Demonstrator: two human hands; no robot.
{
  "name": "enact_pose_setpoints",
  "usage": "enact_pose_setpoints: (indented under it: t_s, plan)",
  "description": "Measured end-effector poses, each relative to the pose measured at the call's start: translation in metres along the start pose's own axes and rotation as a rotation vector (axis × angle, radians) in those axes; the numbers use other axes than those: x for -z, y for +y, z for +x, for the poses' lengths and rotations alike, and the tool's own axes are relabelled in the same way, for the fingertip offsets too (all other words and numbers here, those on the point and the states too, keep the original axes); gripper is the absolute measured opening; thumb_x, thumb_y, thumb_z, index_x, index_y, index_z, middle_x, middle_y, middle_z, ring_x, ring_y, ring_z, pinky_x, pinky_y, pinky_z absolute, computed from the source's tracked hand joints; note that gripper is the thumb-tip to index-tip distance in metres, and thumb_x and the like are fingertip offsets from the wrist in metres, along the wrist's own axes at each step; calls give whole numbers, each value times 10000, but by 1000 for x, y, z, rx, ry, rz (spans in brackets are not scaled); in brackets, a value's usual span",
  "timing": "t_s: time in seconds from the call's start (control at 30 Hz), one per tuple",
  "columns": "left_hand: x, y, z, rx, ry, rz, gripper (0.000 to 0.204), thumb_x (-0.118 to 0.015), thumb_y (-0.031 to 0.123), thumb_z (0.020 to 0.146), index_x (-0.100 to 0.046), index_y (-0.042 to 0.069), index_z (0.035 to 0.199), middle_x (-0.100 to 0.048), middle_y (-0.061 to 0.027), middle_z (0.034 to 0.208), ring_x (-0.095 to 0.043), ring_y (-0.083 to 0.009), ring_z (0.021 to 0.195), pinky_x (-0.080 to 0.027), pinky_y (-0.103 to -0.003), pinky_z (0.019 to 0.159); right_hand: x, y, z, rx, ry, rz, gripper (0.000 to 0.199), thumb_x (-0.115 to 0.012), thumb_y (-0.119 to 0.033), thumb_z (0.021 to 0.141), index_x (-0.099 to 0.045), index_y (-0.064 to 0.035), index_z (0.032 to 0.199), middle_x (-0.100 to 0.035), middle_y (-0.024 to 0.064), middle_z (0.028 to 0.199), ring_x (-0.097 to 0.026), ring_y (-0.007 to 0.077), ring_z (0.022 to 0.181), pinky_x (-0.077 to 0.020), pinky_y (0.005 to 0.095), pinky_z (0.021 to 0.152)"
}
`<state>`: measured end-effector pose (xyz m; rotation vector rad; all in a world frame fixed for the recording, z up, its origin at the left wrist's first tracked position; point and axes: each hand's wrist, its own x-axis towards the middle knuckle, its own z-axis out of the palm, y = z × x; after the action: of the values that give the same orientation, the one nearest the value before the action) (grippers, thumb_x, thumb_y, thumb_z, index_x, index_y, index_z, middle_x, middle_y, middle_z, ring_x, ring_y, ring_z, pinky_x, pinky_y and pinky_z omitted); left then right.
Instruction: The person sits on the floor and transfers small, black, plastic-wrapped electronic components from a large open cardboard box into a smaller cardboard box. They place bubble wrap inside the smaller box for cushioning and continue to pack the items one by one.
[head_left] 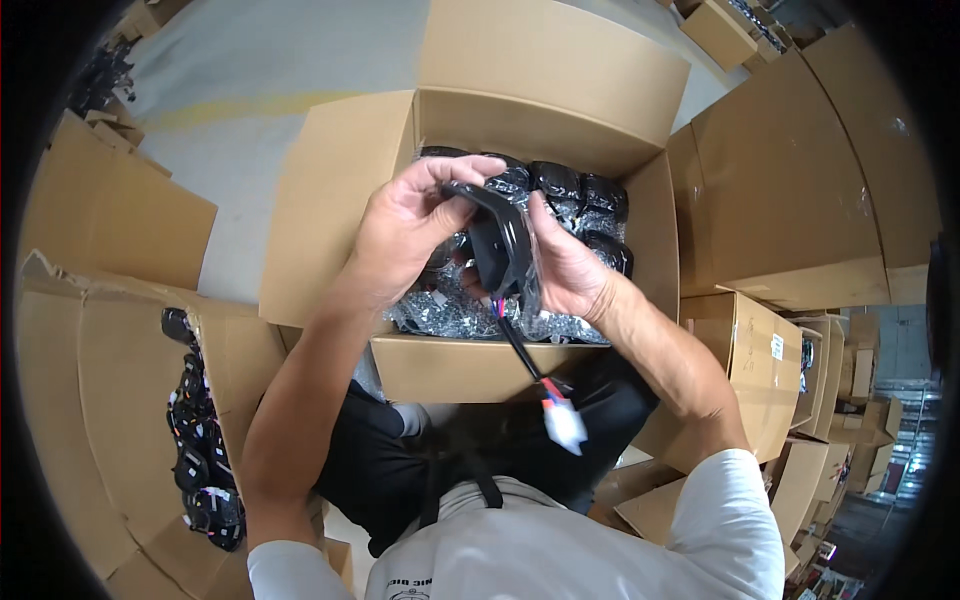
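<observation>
A curved black plastic part [492, 250] is held up between my hands over an open cardboard box [460, 368]. My left hand [400, 225] pinches its upper end between thumb and fingers. My right hand [572, 265] grips its right side, thumb up, with some fingers hidden behind the part. Clear plastic wrap [527, 270] shows along that right side. From the lower end hangs a cable [520, 345] with coloured wires and a white connector [565, 425], a little blurred. Inside the box, several black parts [555, 178] lie in clear wrap.
At the left stands an open carton [110, 400] with a heap of black parts with wires [205, 470]. Large cartons [780, 180] stand close on the right, and another taped carton [755, 350] is nearer. Behind the box, a yellow line [250, 107] crosses the grey floor.
</observation>
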<state>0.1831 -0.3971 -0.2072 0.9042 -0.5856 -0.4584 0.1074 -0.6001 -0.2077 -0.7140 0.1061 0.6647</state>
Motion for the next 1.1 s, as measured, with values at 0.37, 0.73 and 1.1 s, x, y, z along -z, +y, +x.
enact_pose_setpoints:
  t_s: [0.37, 0.73, 1.1]
  plan:
    - [39, 44, -15, 191, 497, 744, 403, -696, 113, 909, -617, -54, 1266, -716, -209, 1114, -698, -242, 1035, -552, -347, 902, 86, 27, 33, -92, 564, -1148, 569, -849, -270, 833, -627, 106, 1198, -721, 197, 1065, -704, 276, 937, -562, 401, 896]
    - [39, 41, -24, 175, 400, 819, 377, -704, 114, 907, -626, -27, 1248, -722, -171, 1054, -723, -246, 916, -582, -368, 798, 132, 131, 80, -378, 284, -100, 329, -621, -247, 1019, -586, -9, 1244, -693, 71, 1107, -684, 186, 948, -597, 339, 760]
    - [18, 43, -38, -77, 441, 915, 270, -703, 118, 836, -698, -12, 1073, -701, -234, 1028, -686, -379, 991, -541, -458, 895, 160, 137, 78, -299, 555, -1318, 584, -765, -296, 905, -582, 137, 1251, -701, 223, 1082, -690, 225, 841, -560, 338, 721]
